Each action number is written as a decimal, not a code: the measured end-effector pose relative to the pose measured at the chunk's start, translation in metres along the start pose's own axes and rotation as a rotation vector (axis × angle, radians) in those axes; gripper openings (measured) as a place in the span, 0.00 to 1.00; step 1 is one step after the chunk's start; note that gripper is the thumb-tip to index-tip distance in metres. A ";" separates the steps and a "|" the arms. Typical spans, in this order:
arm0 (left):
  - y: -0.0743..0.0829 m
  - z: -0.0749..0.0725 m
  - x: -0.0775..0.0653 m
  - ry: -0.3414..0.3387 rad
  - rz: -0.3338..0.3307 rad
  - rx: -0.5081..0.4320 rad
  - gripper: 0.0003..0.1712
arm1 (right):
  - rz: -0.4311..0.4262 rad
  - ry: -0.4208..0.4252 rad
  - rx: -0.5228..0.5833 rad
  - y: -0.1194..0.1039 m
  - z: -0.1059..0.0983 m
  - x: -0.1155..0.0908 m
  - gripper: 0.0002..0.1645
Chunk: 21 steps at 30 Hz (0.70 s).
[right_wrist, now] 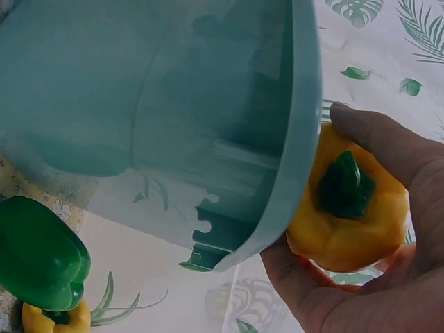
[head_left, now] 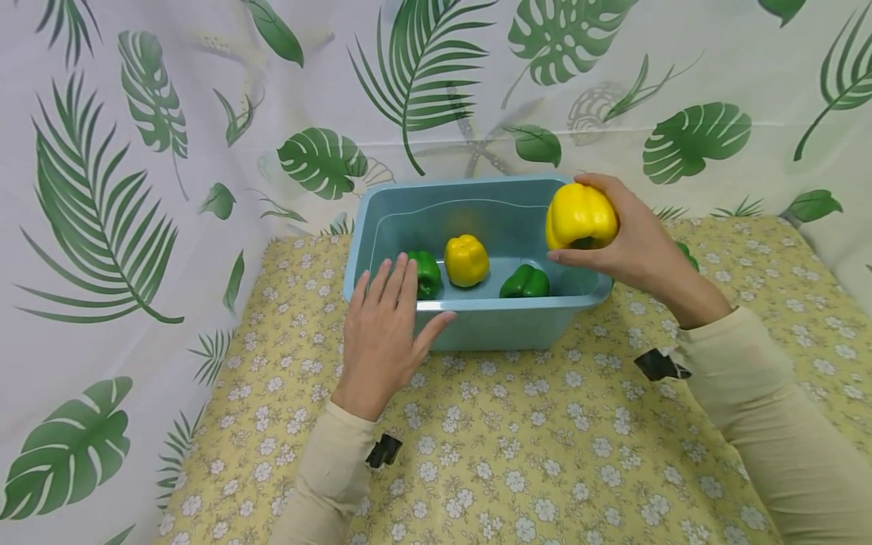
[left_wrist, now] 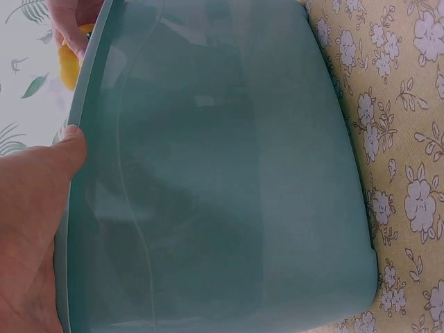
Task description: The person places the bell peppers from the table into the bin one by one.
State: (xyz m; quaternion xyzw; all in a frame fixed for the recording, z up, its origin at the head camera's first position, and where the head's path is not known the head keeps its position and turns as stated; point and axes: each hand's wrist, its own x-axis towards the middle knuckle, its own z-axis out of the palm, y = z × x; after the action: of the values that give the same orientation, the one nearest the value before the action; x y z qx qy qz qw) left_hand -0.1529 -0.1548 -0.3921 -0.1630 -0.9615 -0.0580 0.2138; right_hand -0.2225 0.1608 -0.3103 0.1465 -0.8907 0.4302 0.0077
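Observation:
A blue-green plastic bin (head_left: 490,325) stands on the table. Inside lie a yellow bell pepper (head_left: 466,261), a green bell pepper (head_left: 526,281) and another green bell pepper (head_left: 427,274) partly behind my left fingers. My left hand (head_left: 384,333) rests on the front-left rim with its fingers straight; its thumb (left_wrist: 71,149) lies at the rim in the left wrist view. Over the bin's right end, my right hand (head_left: 636,242) grips a yellow bell pepper (head_left: 581,216) between thumb and fingers. Its green stem (right_wrist: 347,184) shows in the right wrist view.
Right of the bin, a green bell pepper (right_wrist: 41,253) and a yellow bell pepper (right_wrist: 59,318) sit outside it, mostly hidden by my right arm in the head view. A floral yellow cloth (head_left: 511,454) covers the table. Leaf-printed white sheets (head_left: 225,83) hang behind and at the sides.

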 end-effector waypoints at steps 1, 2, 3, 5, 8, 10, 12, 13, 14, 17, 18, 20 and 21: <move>0.000 0.000 0.000 0.002 0.001 0.001 0.51 | -0.003 -0.001 -0.001 0.000 0.000 0.000 0.60; 0.000 0.000 0.000 0.003 0.001 0.000 0.51 | -0.006 0.000 -0.002 0.000 0.000 0.000 0.60; 0.000 0.000 0.000 0.002 0.001 0.001 0.51 | -0.010 0.001 -0.003 0.000 0.001 0.000 0.60; 0.000 0.000 0.000 -0.004 -0.002 -0.001 0.51 | -0.018 0.005 -0.011 0.001 0.001 0.001 0.60; 0.000 -0.001 0.001 -0.016 -0.005 -0.005 0.51 | -0.028 0.004 -0.014 0.000 0.001 0.002 0.59; 0.000 -0.001 0.002 -0.020 -0.006 -0.007 0.51 | -0.032 0.001 -0.015 0.000 0.001 0.003 0.60; 0.000 -0.002 0.003 -0.020 -0.004 -0.007 0.51 | -0.031 -0.004 -0.013 0.000 0.000 0.004 0.60; 0.000 -0.002 0.003 -0.019 -0.002 -0.006 0.51 | -0.029 -0.005 -0.013 0.000 0.000 0.004 0.60; 0.000 -0.003 0.003 -0.020 -0.001 -0.006 0.51 | -0.026 -0.005 -0.013 -0.001 0.000 0.004 0.60; 0.000 -0.004 0.004 -0.018 0.001 -0.006 0.51 | -0.022 -0.009 -0.012 -0.001 -0.001 0.005 0.60; 0.000 -0.005 0.005 -0.017 0.001 -0.005 0.51 | -0.021 -0.008 -0.013 -0.002 -0.001 0.006 0.60; 0.000 -0.005 0.005 -0.017 0.000 -0.006 0.51 | -0.021 -0.010 -0.012 -0.002 -0.001 0.007 0.60; 0.000 -0.006 0.005 -0.017 -0.001 -0.006 0.51 | -0.020 -0.013 -0.009 -0.002 -0.001 0.007 0.60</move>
State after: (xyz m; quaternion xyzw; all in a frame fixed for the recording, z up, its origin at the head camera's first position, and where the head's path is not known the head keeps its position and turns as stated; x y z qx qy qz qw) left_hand -0.1553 -0.1544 -0.3848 -0.1637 -0.9631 -0.0594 0.2052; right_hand -0.2290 0.1584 -0.3068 0.1582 -0.8913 0.4249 0.0068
